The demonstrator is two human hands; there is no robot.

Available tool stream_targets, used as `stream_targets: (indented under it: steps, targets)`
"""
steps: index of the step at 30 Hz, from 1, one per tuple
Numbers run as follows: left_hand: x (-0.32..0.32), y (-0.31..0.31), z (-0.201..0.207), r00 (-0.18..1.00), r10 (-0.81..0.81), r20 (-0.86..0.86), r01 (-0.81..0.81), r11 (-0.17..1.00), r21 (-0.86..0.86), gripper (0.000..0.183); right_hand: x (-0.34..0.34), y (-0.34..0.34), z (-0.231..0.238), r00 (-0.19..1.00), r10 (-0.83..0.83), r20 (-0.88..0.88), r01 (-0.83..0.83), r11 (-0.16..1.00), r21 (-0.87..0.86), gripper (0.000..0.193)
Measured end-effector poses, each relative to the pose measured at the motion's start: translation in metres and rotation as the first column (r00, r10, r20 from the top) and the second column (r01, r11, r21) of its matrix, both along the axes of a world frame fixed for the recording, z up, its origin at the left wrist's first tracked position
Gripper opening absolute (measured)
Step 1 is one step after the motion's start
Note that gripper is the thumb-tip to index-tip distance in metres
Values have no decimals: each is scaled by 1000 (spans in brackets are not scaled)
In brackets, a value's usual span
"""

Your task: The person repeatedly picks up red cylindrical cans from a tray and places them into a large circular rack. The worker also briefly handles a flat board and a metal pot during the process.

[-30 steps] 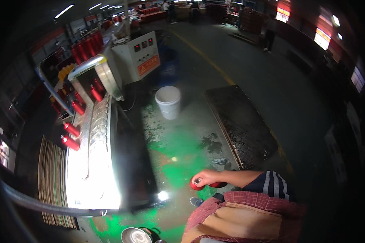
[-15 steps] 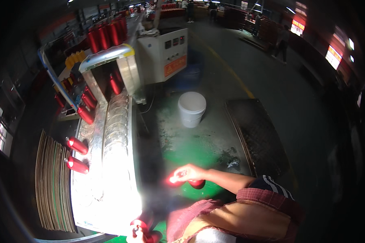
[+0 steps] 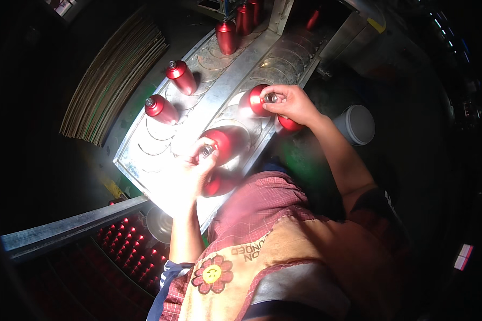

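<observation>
My left hand [image 3: 195,168] is closed round the neck of a red metal bottle [image 3: 231,140], which is over the near part of a metal conveyor bed [image 3: 219,101]. Another red bottle [image 3: 213,186] shows just below that hand; whether the fingers hold it too, I cannot tell. Farther up, my right hand [image 3: 295,104] pinches a second bottle's neck [image 3: 256,101] above the bed's right lane. Under its palm, at the bed's edge, part of one more red bottle [image 3: 289,124] is visible. Glare washes out the surface around my left hand.
Several red bottles stand along the left lane, including a near one [image 3: 163,111] and one behind it [image 3: 181,79]. Stacked sheets [image 3: 115,75] lean left of the bed. A white bucket [image 3: 359,125] is at right. Rows of red bottles [image 3: 128,246] fill the lower left, below a metal rail [image 3: 75,220].
The view has swung left and down onto the bed. Both hands, with their red bottles, have moved from beside the conveyor to over it.
</observation>
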State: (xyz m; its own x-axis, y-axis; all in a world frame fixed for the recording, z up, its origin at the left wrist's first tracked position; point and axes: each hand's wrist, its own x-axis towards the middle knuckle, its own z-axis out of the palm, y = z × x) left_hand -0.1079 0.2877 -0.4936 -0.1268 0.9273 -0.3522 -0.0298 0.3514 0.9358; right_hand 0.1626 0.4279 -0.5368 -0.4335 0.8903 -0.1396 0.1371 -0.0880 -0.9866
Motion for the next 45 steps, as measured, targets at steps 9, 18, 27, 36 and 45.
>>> stream_targets:
  steps: [9, 18, 27, 36, 45]
  targets:
    - [49, 93, -59, 982, -41, -185, 12, 988, -156, 25, -8, 113, -47, 881, 408, 239, -374, 910, -177, 32]
    - [-3, 92, 40, 984, 102, -147, -136, 962, -238, 58, 3, 186, -45, 982, 189, 8, -188, 980, -67, 40]
    - [-28, 154, 66, 904, 41, 426, -126, 977, 175, 33, -102, 37, 12, 670, 635, -384, -617, 764, 188, 101]
    - [8, 76, 13, 530, 206, 823, 143, 935, -326, 64, -117, 75, 8, -306, -268, -914, -695, 718, 22, 97]
    - [39, 72, 15, 185, 71, 980, 154, 983, -101, 74, -144, 71, 12, -216, -189, -958, -658, 753, 0, 94]
